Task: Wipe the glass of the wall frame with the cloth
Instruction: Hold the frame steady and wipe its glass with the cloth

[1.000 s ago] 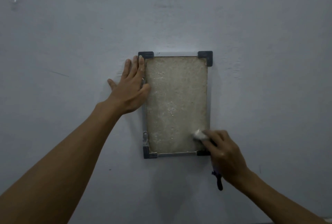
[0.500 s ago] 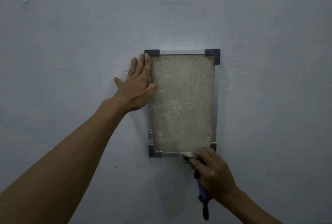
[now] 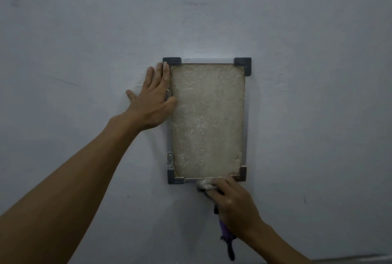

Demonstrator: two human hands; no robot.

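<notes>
grey wall carries the frame, upright, long axis vertical, its glass speckled. my left hand lies flat with fingers straight, pressing the frame's left edge. my right hand, just below the frame's bottom edge, curls round the cloth, which touches that rail. the glass lies straight above the cloth, so i judge the stroke goes upward. something purple hangs under that hand.

The wall frame hangs upright on a grey wall, dark caps at its corners. The left hand lies flat against the frame's left edge, fingers straight, thumb on the glass. At the frame's bottom edge the right hand grips a pale cloth; a purple strap dangles beneath that hand.
</notes>
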